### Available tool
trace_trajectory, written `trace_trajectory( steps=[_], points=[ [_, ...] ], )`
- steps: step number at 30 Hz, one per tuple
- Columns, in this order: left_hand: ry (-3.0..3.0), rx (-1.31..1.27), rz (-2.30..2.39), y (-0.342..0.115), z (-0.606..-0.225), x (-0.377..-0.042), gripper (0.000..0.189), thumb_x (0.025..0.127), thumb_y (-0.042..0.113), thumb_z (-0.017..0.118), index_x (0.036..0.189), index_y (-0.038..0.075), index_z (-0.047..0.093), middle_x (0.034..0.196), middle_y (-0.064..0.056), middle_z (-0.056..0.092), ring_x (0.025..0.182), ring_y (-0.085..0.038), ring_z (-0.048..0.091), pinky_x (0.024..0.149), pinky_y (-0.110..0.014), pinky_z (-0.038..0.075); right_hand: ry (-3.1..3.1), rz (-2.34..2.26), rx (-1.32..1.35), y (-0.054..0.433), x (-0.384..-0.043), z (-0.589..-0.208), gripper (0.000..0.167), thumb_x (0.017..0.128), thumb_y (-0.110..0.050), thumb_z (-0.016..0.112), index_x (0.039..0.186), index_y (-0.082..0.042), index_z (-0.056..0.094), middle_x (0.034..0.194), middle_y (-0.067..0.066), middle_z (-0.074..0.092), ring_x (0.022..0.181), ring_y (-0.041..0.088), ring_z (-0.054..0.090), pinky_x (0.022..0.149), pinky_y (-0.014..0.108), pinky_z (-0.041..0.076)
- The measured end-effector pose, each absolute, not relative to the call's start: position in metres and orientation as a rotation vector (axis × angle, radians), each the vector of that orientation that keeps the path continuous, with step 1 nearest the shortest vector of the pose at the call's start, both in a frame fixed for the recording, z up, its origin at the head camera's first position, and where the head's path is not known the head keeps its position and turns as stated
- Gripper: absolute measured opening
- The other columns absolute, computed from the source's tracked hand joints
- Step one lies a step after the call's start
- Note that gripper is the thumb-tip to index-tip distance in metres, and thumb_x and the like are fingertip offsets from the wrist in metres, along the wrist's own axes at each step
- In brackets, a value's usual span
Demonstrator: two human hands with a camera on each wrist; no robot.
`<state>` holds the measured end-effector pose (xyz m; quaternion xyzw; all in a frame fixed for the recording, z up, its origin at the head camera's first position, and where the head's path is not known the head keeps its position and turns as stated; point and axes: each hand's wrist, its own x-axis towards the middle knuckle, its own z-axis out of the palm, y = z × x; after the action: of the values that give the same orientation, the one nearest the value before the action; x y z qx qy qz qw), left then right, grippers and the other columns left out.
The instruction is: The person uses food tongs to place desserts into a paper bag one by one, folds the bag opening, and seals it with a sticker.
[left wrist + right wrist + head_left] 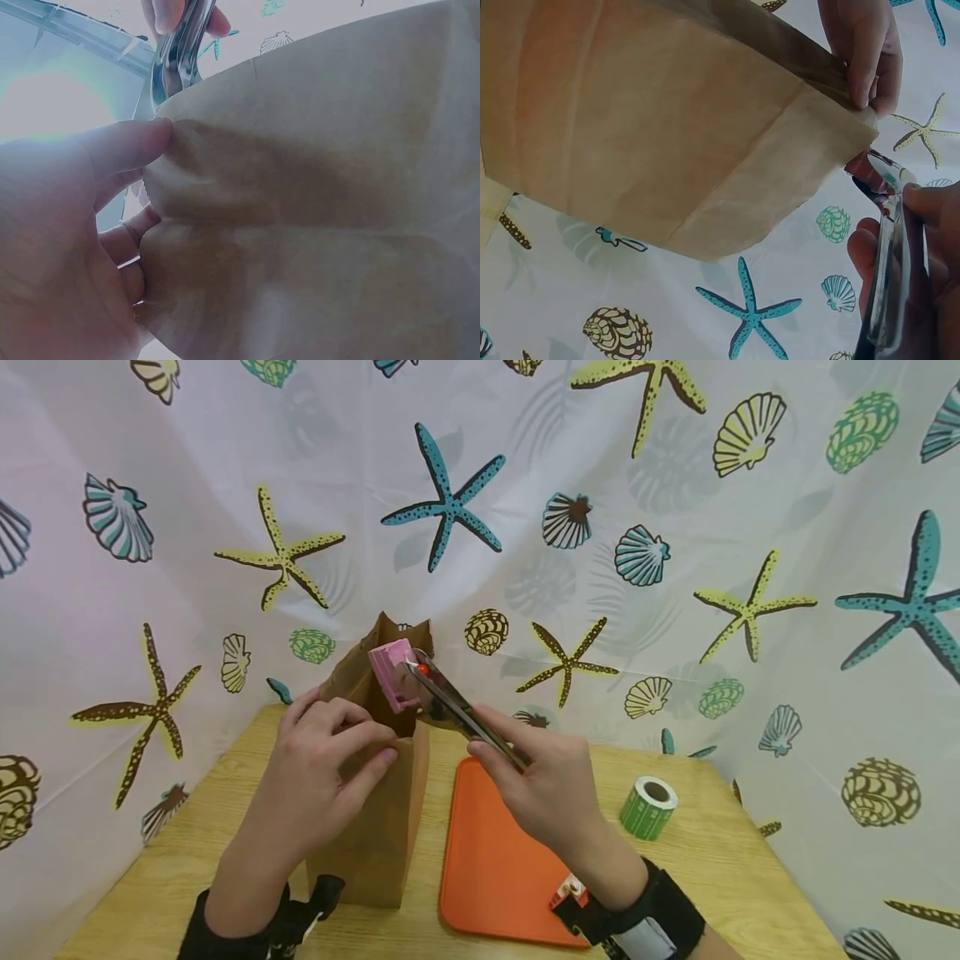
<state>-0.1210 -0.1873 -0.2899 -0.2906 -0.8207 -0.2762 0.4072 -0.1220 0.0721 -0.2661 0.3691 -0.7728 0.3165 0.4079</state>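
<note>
A brown paper bag (pixel 367 860) stands upright on the table with its mouth spread. My left hand (pixel 322 768) pinches the bag's near rim; in the left wrist view the thumb (pixel 139 142) lies on the outside of the paper. Metal tongs (pixel 474 717) are gripped in my right hand (pixel 551 777), their tips pointing into the mouth. Between those tips sits a pink ridged block-like item (pixel 393 672), tilted over the opening. Beside it at the tips shows a small red ball-like spot (pixel 423 669). The lower inside of the bag is hidden.
An orange tray (pixel 480 860) lies right of the bag. A small red-and-white packet (pixel 572 889) on it is partly covered by my right wrist. Farther right stands a roll of green labels (pixel 648 810). A patterned curtain (pixel 510 585) surrounds the wooden table (pixel 720 877).
</note>
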Motion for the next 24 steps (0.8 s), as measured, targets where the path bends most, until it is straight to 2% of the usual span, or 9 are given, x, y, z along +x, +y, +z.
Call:
trace_trajectory(
  steps=[2, 6, 11, 20, 24],
  points=[
    [-2.063, -0.736, -0.695, -0.188, -0.29, -0.121, 0.01, 0.087, 0.017, 0.084, 0.095, 0.018, 0.079, 0.097, -0.002, 0.066, 0.094, -0.023, 0.062, 0.117, -0.065, 0.03, -1.97, 0.763, 0.923, 0.068, -0.122, -0.264, 0.04, 0.087, -0.011, 0.084, 0.126, -0.007, 0.076, 0.093, 0.005, 0.081, 0.051, 0.001, 0.039, 0.046, 0.013, 0.025],
    [-2.048, -0.744, -0.695, -0.188, -0.29, -0.121, 0.01, 0.086, 0.017, 0.084, 0.095, 0.018, 0.079, 0.096, -0.003, 0.066, 0.094, -0.023, 0.063, 0.117, -0.066, 0.03, -2.024, 0.707, 0.889, 0.063, -0.119, -0.26, 0.04, 0.088, -0.017, 0.085, 0.126, -0.01, 0.077, 0.089, 0.002, 0.08, 0.052, 0.001, 0.035, 0.047, 0.014, 0.023],
    [-2.046, -0.747, -0.695, -0.189, -0.29, -0.122, 0.01, 0.086, 0.017, 0.084, 0.095, 0.018, 0.079, 0.096, -0.002, 0.066, 0.095, -0.023, 0.063, 0.117, -0.066, 0.031, -2.071, 0.662, 0.866, 0.059, -0.117, -0.255, 0.039, 0.089, -0.02, 0.084, 0.127, -0.013, 0.076, 0.077, -0.003, 0.075, 0.053, 0.001, 0.032, 0.048, 0.016, 0.023],
    [-2.046, -0.752, -0.686, -0.188, -0.29, -0.121, 0.011, 0.086, 0.017, 0.084, 0.097, 0.018, 0.079, 0.096, -0.003, 0.066, 0.095, -0.023, 0.063, 0.117, -0.066, 0.03, -2.154, 0.644, 0.807, 0.062, -0.114, -0.251, 0.048, 0.087, -0.029, 0.086, 0.132, -0.014, 0.074, 0.067, -0.006, 0.064, 0.054, 0.002, 0.029, 0.049, 0.019, 0.024],
    [-2.043, -0.752, -0.683, -0.189, -0.29, -0.121, 0.011, 0.086, 0.017, 0.084, 0.096, 0.017, 0.079, 0.097, -0.003, 0.066, 0.094, -0.023, 0.063, 0.117, -0.065, 0.03, -2.165, 0.673, 0.797, 0.064, -0.113, -0.252, 0.052, 0.086, -0.031, 0.086, 0.134, -0.015, 0.072, 0.081, -0.001, 0.076, 0.051, 0.0, 0.029, 0.046, 0.018, 0.026]
  ],
)
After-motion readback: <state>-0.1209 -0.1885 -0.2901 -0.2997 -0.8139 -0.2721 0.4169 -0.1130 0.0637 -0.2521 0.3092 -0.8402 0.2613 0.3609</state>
